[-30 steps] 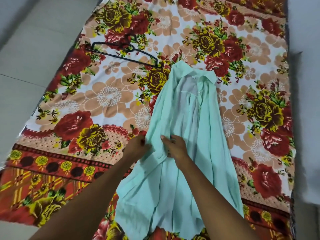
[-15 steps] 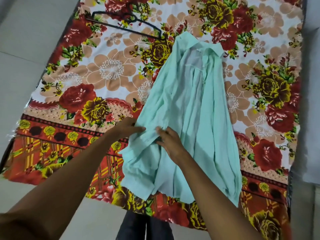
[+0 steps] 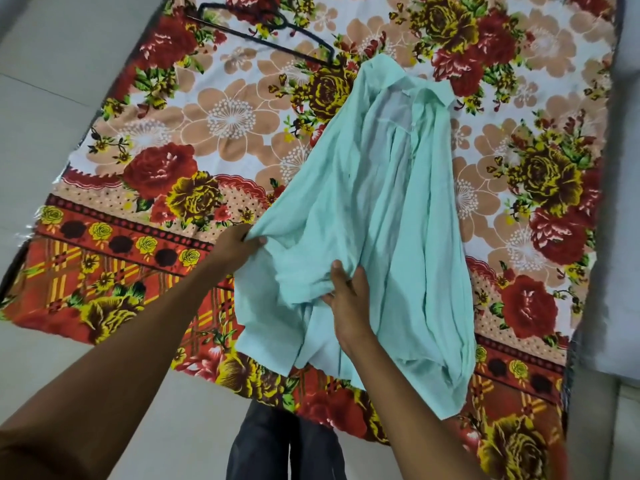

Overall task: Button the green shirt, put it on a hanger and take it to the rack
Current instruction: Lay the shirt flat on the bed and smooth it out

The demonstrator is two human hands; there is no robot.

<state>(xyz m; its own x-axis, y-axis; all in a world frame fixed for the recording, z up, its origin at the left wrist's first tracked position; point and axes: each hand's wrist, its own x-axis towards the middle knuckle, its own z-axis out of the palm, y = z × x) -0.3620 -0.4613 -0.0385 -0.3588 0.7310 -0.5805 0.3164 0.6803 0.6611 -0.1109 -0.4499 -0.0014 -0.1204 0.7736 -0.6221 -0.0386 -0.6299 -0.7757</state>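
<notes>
The pale green shirt (image 3: pixel 377 202) lies crumpled on a floral sheet (image 3: pixel 166 161), collar at the far end and hem toward me. My left hand (image 3: pixel 239 245) pinches the shirt's left edge and pulls it out to the side. My right hand (image 3: pixel 348 296) grips bunched fabric near the lower middle of the shirt. A black hanger (image 3: pixel 273 32) lies on the sheet beyond the shirt, up and to the left of the collar. No rack is in view.
The floral sheet covers a pale tiled floor (image 3: pixel 48 98) that shows to the left and in front. A grey edge (image 3: pixel 623 202) runs down the right side. My dark trouser legs (image 3: pixel 284 445) stand at the sheet's near edge.
My left hand has moved left and taken hold of the shirt's side edge, spreading it. The right hand slid a little lower on the fabric. The view has drawn back from the sheet.
</notes>
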